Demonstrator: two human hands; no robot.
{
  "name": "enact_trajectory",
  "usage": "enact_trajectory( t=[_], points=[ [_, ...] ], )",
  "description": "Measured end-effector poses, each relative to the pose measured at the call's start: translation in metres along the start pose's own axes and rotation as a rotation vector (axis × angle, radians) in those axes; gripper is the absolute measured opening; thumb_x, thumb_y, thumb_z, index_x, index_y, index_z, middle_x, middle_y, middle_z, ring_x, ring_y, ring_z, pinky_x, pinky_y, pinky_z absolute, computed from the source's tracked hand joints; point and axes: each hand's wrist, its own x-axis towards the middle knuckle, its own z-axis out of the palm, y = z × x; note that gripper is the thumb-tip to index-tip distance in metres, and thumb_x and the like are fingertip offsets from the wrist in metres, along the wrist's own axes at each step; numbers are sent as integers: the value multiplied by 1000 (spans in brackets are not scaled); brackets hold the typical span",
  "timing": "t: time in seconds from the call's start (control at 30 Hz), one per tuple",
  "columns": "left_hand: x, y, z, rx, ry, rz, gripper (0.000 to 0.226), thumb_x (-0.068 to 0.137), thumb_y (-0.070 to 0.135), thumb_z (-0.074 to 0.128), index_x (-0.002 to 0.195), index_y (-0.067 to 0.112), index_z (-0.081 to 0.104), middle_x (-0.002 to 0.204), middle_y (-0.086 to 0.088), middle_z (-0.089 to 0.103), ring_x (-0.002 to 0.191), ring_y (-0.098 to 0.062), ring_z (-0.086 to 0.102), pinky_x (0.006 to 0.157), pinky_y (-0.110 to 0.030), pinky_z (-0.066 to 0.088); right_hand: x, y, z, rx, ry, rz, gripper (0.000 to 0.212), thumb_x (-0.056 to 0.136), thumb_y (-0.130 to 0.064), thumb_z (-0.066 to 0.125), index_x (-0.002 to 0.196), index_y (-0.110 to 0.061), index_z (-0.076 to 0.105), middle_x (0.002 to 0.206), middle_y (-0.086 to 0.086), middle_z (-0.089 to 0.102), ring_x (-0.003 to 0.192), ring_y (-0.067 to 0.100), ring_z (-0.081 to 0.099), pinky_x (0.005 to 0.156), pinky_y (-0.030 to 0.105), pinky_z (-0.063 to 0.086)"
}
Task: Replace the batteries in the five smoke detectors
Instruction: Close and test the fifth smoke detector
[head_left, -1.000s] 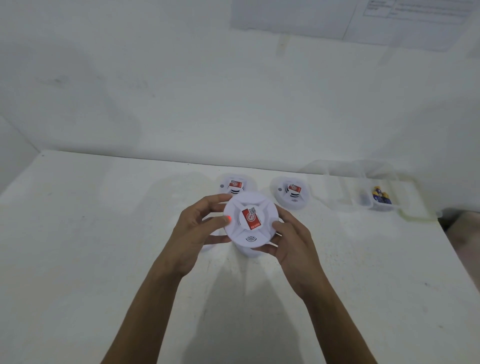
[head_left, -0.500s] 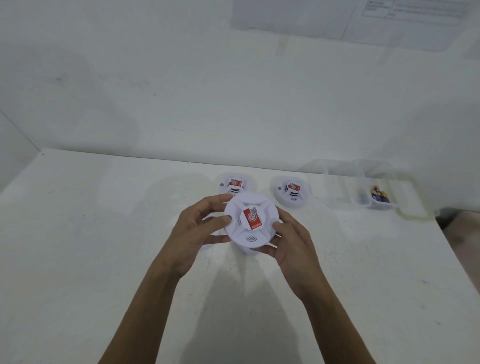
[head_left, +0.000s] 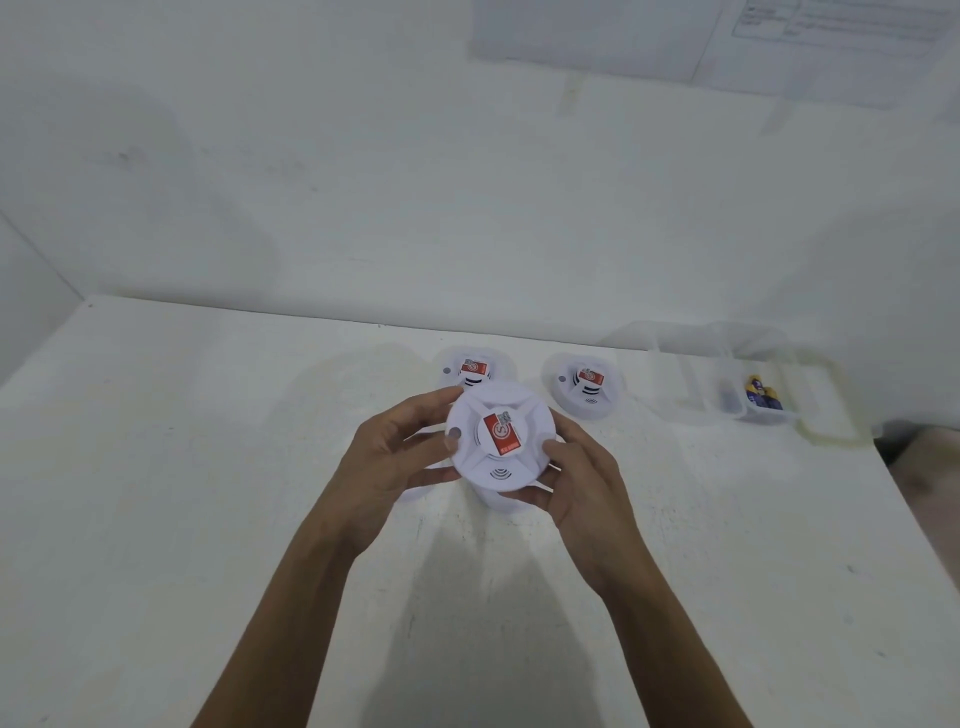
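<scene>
Above the middle of a white tabletop (head_left: 197, 467), a person holds a round white smoke detector (head_left: 498, 475) between both hands. Its face, with a red label (head_left: 501, 435), is turned up toward the camera. The left hand (head_left: 387, 457) has its grip closed on the detector's left rim. Its fingers curl over the far edge, and its thumb lies on the face just beside a small grey button (head_left: 455, 432). The right hand (head_left: 587, 478) grips the right rim, thumb on the face and fingers curled beneath. Parts of other white casings (head_left: 506, 503) show on the tabletop directly below the hands, mostly hidden. Two more units lie toward the far edge. The far-left detector (head_left: 475, 371) sits just beyond the held one and the far-right detector (head_left: 587, 384) beside it, each with a red label. Farther right stands a clear plastic container (head_left: 691, 395), with blue-and-yellow batteries (head_left: 762, 397) in one compartment. Printed sheets (head_left: 831, 36) hang on the wall at upper right.
</scene>
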Motion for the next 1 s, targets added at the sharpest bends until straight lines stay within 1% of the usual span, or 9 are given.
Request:
enact_trajectory(
  t=[0.17, 0.33, 0.43, 0.53, 0.63, 0.87, 0.93, 1.0],
  points=[
    [1, 0, -4, -11, 1, 3, 40, 82, 34, 72, 120, 34, 65, 120, 6, 68, 107, -16, 66, 75, -26, 56, 3, 2, 3, 5, 9, 0, 22, 97, -13, 48, 110, -25, 61, 109, 1, 71, 97, 24, 70, 77, 35, 59],
    [2, -1, -6, -1, 10, 2, 37, 82, 32, 71, 119, 36, 66, 119, 7, 69, 107, -16, 67, 74, -25, 56, 3, 2, 5, 2, -3, 0, 22, 97, -13, 47, 111, -24, 61, 110, 3, 70, 98, 25, 69, 80, 38, 59],
    [2, 0, -6, 2, 12, -6, 38, 81, 34, 71, 118, 36, 66, 119, 7, 69, 107, -16, 66, 75, -26, 57, 4, 1, 6, 4, -9, 3, 22, 97, -13, 47, 112, -23, 61, 110, 4, 70, 98, 25, 69, 81, 39, 58],
    [2, 0, -7, 4, 19, -7, 39, 79, 37, 72, 117, 38, 67, 119, 7, 69, 107, -16, 66, 75, -26, 57, 4, 1, 7, 6, -8, 5, 22, 97, -14, 47, 111, -24, 60, 111, 3, 70, 98, 24, 69, 78, 36, 59],
    [3, 0, -8, 4, 19, -5, 35, 82, 32, 71, 116, 38, 67, 119, 8, 69, 107, -16, 66, 75, -26, 56, 4, 1, 8, 1, -13, 1, 22, 97, -15, 47, 115, -22, 59, 114, 4, 68, 100, 25, 68, 80, 37, 58],
    [4, -2, -11, 1, 6, -10, 41, 82, 36, 72, 122, 34, 64, 121, 5, 68, 108, -17, 66, 75, -26, 56, 6, 1, 7, 26, -38, 4, 19, 95, -17, 46, 106, -24, 60, 103, -4, 70, 94, 20, 70, 74, 29, 59],
    [4, -3, -11, 7, 8, -10, 42, 81, 39, 73, 121, 35, 65, 121, 7, 68, 107, -15, 66, 74, -25, 56, 6, 2, 7, 40, -51, 20, 18, 91, -23, 47, 105, -22, 59, 104, -4, 69, 95, 20, 69, 73, 29, 59],
    [4, -3, -11, 8, 9, -10, 41, 80, 39, 73, 120, 36, 65, 120, 8, 68, 107, -14, 66, 73, -24, 56, 7, 2, 7, 48, -51, 35, 18, 91, -23, 47, 106, -22, 58, 107, -2, 67, 98, 21, 67, 76, 30, 59]
  ],
)
